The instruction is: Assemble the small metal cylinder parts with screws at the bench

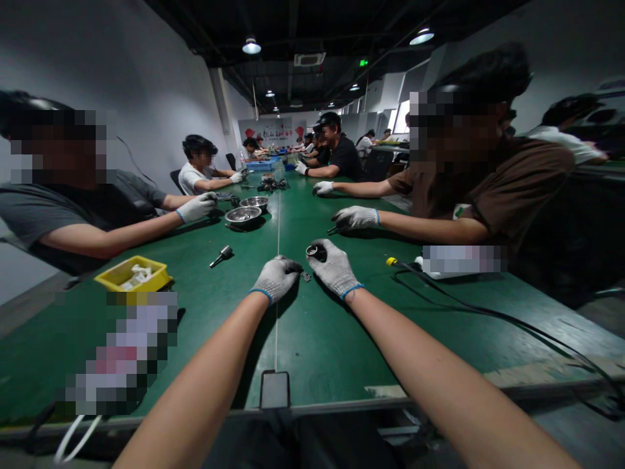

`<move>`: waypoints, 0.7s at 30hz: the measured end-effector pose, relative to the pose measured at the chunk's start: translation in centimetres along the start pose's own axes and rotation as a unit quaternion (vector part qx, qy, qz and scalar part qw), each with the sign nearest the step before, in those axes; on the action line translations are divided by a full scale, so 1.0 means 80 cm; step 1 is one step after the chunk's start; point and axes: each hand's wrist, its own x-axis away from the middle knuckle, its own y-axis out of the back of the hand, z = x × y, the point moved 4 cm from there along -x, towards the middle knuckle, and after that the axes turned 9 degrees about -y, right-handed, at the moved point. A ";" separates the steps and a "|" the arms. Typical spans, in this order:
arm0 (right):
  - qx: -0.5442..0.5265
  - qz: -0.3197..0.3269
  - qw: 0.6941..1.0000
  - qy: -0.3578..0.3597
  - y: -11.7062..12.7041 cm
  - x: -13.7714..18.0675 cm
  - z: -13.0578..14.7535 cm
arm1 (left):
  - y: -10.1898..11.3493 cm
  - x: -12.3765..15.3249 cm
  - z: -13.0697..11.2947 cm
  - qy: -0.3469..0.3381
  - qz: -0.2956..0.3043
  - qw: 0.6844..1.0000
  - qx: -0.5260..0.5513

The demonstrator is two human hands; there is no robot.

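**Gloved hands meet over a small metal ring on the green tabletop**

Both hands wear grey knitted gloves with blue cuffs, and the forearms are bare. The left hand (276, 277) rests knuckles-up on the tabletop (322, 352). Its fingers (289, 266) are curled under in a loose fist, and I cannot tell whether anything lies inside. The right hand (336, 268) has its fingers (326, 249) closed round a metal ring (312, 251), short and round with a dark hollow, just ahead of the left knuckles. A small dark piece (306, 277), lumpy and too small to make out, lies on the tabletop between the two hands, just beside both.

The tabletop is a smooth, dull green mat with a thin pale seam down its middle, worn pale along the near right edge. A flat dark phone (275, 389) sits at the near edge between the forearms.

To the left, a short steel cylinder (222, 255) lies on its side, well apart from the hands. A square yellow plastic tray (131, 273) of white bits stands farther left. Shiny steel bowls (243, 215) stand farther up the table.

To the right, a black cable (488, 312) curves along the surface from a yellow-tipped tool (391, 262). A co-worker's gloved hand (356, 218) rests near, ahead of the right hand. Bare green surface lies open on both sides of the wrists and between the forearms.
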 end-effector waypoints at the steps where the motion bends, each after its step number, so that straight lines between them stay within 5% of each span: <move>1: 0.000 0.003 1.000 0.002 0.000 0.001 0.001 | 0.000 0.000 -0.001 -0.002 0.001 1.000 -0.008; 21: -0.003 0.021 1.000 0.015 -0.001 0.004 0.006 | -0.005 0.001 -0.007 -0.001 -0.003 0.998 -0.059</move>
